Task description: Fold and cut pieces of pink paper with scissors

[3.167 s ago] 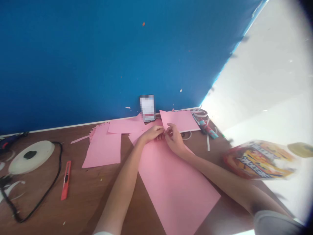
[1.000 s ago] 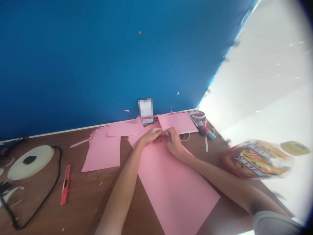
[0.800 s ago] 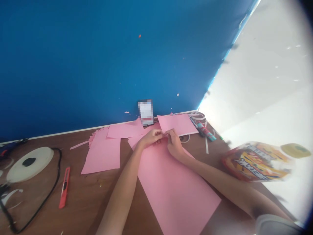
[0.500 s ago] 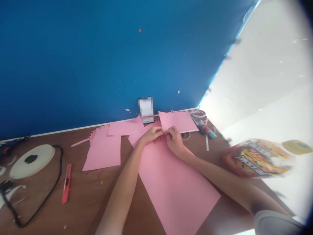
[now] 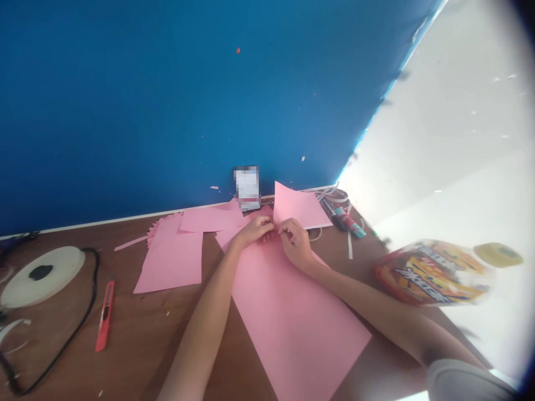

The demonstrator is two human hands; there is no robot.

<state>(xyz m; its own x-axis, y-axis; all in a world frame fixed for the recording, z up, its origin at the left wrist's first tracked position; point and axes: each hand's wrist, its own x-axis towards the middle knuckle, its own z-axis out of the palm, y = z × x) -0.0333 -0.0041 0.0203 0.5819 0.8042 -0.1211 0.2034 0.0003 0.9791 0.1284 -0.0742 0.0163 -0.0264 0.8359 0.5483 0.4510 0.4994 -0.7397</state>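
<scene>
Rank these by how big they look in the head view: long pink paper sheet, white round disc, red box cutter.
1. Long pink paper sheet, nearest the camera.
2. White round disc.
3. Red box cutter.

the printing on the orange and yellow packet (image 5: 432, 272) is too blurred to read; no other lettering shows

Big paper sheet (image 5: 292, 317) flat on the table (image 5: 146, 345) middle, smaller sheets (image 5: 171, 256) left of it, knife (image 5: 104, 316) near the left edge, snack bag (image 5: 430, 273) at the right edge.
</scene>
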